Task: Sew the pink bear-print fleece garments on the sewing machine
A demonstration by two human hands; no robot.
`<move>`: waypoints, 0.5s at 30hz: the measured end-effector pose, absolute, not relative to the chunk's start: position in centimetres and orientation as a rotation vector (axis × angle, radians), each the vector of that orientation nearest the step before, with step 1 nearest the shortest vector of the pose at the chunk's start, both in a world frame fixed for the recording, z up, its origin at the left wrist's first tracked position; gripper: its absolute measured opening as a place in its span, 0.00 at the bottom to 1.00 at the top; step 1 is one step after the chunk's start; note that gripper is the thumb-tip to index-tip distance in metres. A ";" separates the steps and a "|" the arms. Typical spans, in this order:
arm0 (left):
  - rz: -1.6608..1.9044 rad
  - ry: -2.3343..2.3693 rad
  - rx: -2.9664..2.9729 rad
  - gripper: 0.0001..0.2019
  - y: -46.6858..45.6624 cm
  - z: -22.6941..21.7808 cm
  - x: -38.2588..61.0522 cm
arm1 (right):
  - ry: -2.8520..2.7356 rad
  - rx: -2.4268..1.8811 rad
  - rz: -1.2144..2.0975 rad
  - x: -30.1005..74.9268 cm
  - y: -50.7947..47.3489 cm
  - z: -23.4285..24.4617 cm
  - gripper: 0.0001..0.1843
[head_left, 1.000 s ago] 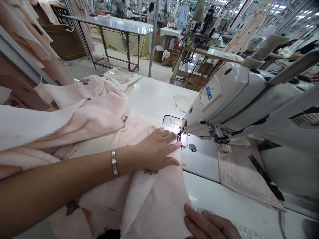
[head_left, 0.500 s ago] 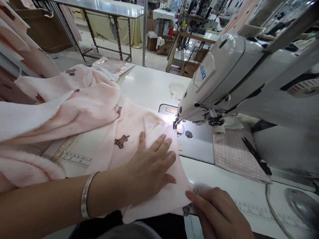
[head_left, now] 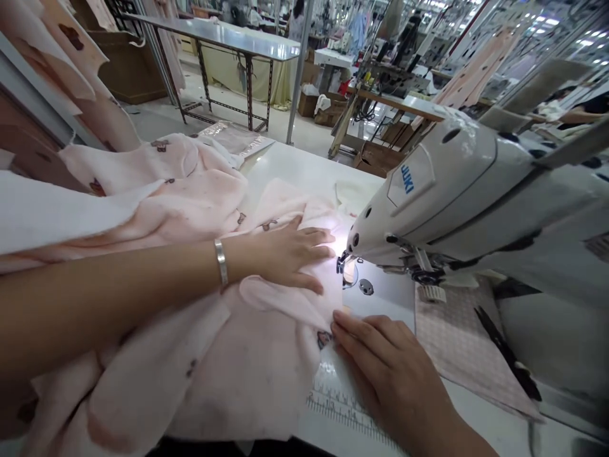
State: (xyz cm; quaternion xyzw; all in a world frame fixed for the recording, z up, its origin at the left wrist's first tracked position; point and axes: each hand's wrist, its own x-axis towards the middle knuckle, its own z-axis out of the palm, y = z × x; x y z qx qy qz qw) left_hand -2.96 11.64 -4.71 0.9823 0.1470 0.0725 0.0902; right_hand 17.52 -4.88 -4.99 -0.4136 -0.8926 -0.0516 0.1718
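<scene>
In the head view, a pink fabric with small bear prints is spread over the white sewing table. It is bunched up toward 10 o'clock, and its near edge is laid at the presser foot of a white JUKI sewing machine.

The left hand is laid flat on the fabric at 9 o'clock of the presser foot. Its fingers are stretched out and a little spread, with the fingertips just beside the foot; nothing is gripped. A silver bracelet is worn on this wrist.

The right hand is seen at 6 o'clock of the presser foot, palm down and fingers extended. Its fingertips are pressed on the fabric edge and nothing is clasped. Under this hand, a printed ruler scale is seen on the table.

At 4 o'clock of the presser foot, a checked cloth is laid under the machine arm. A metal workbench is seen far off at 11 o'clock.
</scene>
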 end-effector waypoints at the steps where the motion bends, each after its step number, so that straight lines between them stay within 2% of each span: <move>1: 0.237 0.404 2.936 0.30 12.6 -4.8 -2.7 | -2.528 -1.179 -0.135 17.7 -4.0 -5.1 0.12; 7: 0.179 0.403 2.975 0.31 17.6 -4.7 -0.9 | -2.471 -1.274 -0.222 19.1 0.2 -6.4 0.12; 11: 0.168 0.372 3.050 0.27 20.9 -4.7 0.0 | -2.466 -1.301 -0.230 19.7 1.2 -6.8 0.12; 15: 0.195 0.595 3.059 0.29 18.6 -5.5 -0.3 | -2.425 -1.365 -0.191 19.0 -0.4 -5.5 0.13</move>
